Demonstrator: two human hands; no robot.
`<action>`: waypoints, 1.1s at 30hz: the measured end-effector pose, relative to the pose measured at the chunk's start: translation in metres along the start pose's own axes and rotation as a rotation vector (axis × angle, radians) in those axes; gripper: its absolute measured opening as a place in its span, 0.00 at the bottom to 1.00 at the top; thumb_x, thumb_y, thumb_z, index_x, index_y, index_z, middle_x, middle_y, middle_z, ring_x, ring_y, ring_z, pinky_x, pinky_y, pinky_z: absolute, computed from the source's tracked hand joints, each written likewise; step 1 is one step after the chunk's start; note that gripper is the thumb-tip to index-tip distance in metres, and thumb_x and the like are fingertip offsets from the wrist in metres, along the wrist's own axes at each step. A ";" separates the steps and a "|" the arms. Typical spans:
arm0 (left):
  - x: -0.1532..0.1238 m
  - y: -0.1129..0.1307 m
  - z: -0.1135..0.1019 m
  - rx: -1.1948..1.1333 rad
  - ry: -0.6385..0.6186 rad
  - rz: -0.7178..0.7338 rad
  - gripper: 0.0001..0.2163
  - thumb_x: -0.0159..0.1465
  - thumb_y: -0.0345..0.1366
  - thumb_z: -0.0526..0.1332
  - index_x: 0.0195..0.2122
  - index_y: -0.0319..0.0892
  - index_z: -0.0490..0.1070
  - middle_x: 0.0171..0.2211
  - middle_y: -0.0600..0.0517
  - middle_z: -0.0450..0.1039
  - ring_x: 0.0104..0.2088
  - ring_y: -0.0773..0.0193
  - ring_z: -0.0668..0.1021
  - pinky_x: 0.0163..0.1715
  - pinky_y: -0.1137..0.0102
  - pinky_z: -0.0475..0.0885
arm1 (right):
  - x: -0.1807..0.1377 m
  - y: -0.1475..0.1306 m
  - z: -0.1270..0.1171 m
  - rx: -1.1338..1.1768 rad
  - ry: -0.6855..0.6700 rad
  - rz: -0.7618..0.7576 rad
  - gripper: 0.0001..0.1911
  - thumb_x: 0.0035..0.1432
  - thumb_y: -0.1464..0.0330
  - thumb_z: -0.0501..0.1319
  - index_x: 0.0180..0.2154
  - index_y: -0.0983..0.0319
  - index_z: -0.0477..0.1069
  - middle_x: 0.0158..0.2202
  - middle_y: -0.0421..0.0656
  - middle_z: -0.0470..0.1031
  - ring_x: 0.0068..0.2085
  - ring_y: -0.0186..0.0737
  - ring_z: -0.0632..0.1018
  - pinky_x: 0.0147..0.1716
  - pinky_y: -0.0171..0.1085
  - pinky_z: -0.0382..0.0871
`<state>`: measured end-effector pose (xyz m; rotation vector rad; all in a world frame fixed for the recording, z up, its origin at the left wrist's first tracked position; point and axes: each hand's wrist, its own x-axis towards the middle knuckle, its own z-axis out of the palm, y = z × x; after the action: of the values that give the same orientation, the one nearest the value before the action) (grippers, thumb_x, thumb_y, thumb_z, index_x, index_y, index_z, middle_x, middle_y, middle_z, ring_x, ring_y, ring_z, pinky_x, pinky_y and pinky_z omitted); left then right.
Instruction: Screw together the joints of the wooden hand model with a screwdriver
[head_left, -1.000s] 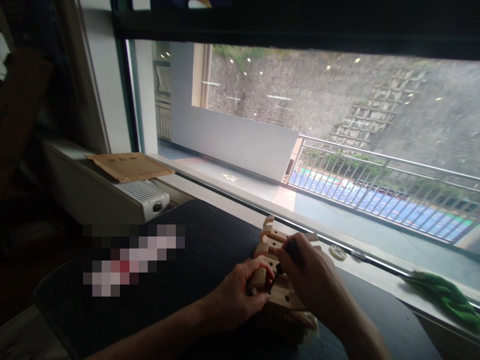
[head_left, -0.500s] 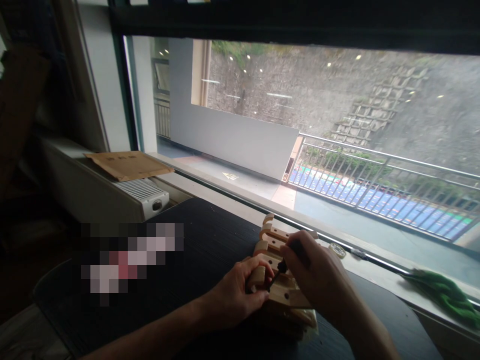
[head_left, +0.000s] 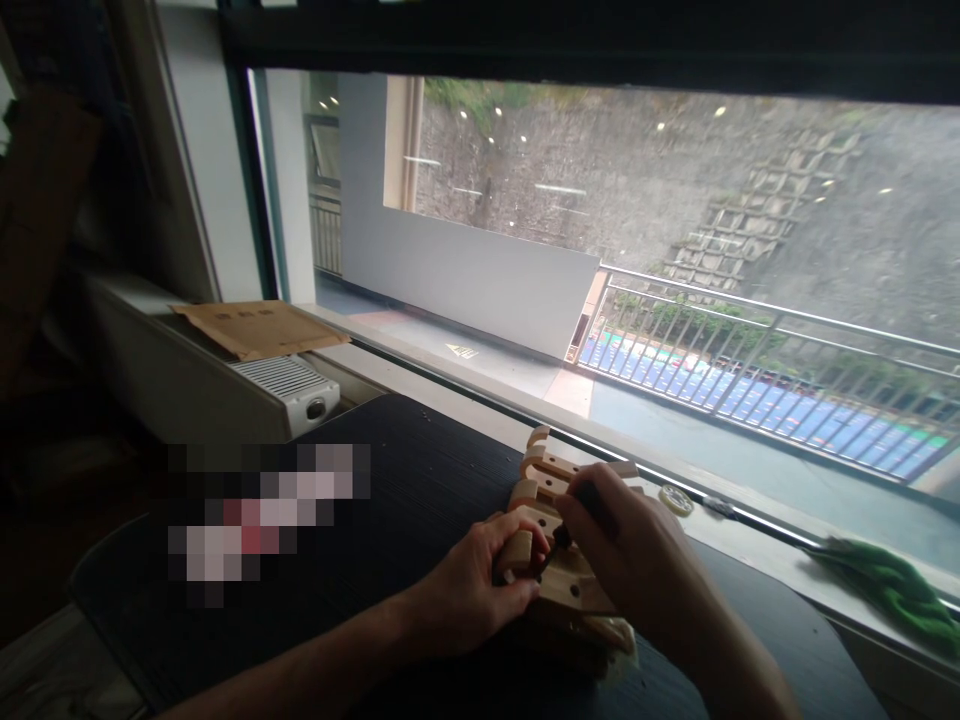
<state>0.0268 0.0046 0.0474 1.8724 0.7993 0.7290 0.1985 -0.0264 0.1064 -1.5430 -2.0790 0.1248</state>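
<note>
A light wooden assembly (head_left: 559, 585) with round holes and curved hook-like ends lies on the dark table (head_left: 405, 480) by the window. My left hand (head_left: 469, 595) is closed on the left end of the assembly, fingers curled over a wooden piece. My right hand (head_left: 626, 555) grips a small dark-handled tool (head_left: 574, 520), a screwdriver by its look, with its thin shaft angled down-left onto the wood between my hands. The tool's tip is hidden by my left fingers.
A white device with a grille (head_left: 289, 390) and a sheet of brown cardboard (head_left: 259, 328) sit on the ledge at left. On the sill lie a small roll of tape (head_left: 676, 499) and a green bundle (head_left: 892, 592). A pixelated patch covers part of the table.
My right hand has shifted slightly on the tool, turning a little; the view moved a touch. The wooden assembly and left hand stay in place.
</note>
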 end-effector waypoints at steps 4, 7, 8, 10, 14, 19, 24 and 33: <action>0.000 0.000 0.000 -0.003 0.004 -0.001 0.08 0.53 0.26 0.58 0.35 0.42 0.66 0.31 0.57 0.66 0.33 0.67 0.69 0.37 0.74 0.65 | 0.002 0.001 0.004 -0.044 0.040 0.044 0.13 0.63 0.56 0.50 0.32 0.58 0.62 0.22 0.35 0.70 0.22 0.33 0.68 0.23 0.32 0.53; 0.001 0.000 0.000 0.002 0.010 0.004 0.08 0.53 0.27 0.58 0.34 0.42 0.66 0.30 0.57 0.66 0.33 0.67 0.69 0.37 0.74 0.65 | 0.000 -0.003 0.002 -0.021 0.036 0.022 0.10 0.61 0.58 0.53 0.35 0.57 0.64 0.22 0.33 0.69 0.22 0.32 0.68 0.23 0.31 0.54; 0.001 0.000 0.000 0.005 0.010 0.009 0.08 0.53 0.27 0.58 0.34 0.42 0.66 0.30 0.57 0.66 0.33 0.66 0.69 0.38 0.73 0.65 | -0.001 -0.004 0.000 -0.004 0.025 0.010 0.08 0.61 0.59 0.54 0.36 0.56 0.64 0.22 0.33 0.69 0.22 0.31 0.68 0.23 0.31 0.54; 0.001 0.000 0.000 0.010 0.013 0.025 0.08 0.53 0.26 0.58 0.34 0.41 0.66 0.30 0.56 0.66 0.34 0.66 0.69 0.39 0.73 0.65 | -0.003 -0.006 -0.003 0.029 -0.008 -0.023 0.06 0.61 0.61 0.54 0.36 0.56 0.65 0.24 0.33 0.69 0.23 0.31 0.67 0.23 0.30 0.54; 0.000 0.000 -0.001 0.002 0.005 0.032 0.09 0.53 0.26 0.58 0.34 0.41 0.66 0.32 0.56 0.67 0.35 0.66 0.70 0.40 0.73 0.65 | -0.002 -0.003 -0.002 0.035 -0.024 -0.037 0.09 0.63 0.61 0.51 0.32 0.57 0.62 0.25 0.35 0.70 0.24 0.32 0.68 0.24 0.31 0.55; 0.000 0.001 -0.001 0.001 -0.015 0.013 0.11 0.51 0.25 0.59 0.36 0.42 0.65 0.34 0.56 0.67 0.36 0.66 0.70 0.41 0.74 0.66 | 0.002 0.004 0.004 -0.012 0.024 0.029 0.11 0.63 0.59 0.50 0.32 0.58 0.62 0.23 0.36 0.71 0.23 0.34 0.69 0.23 0.32 0.54; 0.000 0.000 -0.001 -0.002 0.003 0.033 0.10 0.52 0.25 0.59 0.35 0.42 0.65 0.35 0.56 0.67 0.37 0.66 0.70 0.41 0.74 0.65 | 0.000 0.000 0.004 -0.002 0.055 0.026 0.09 0.61 0.60 0.53 0.34 0.57 0.64 0.22 0.34 0.69 0.21 0.32 0.68 0.22 0.31 0.55; 0.000 0.000 0.000 -0.003 0.006 0.021 0.11 0.52 0.25 0.59 0.36 0.41 0.65 0.35 0.55 0.66 0.36 0.67 0.69 0.40 0.74 0.65 | 0.000 0.005 0.003 0.025 0.028 0.026 0.11 0.63 0.59 0.51 0.32 0.57 0.63 0.22 0.35 0.69 0.22 0.32 0.67 0.23 0.32 0.54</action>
<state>0.0266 0.0043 0.0469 1.8792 0.7824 0.7493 0.2020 -0.0239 0.1021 -1.5492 -2.0290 0.1377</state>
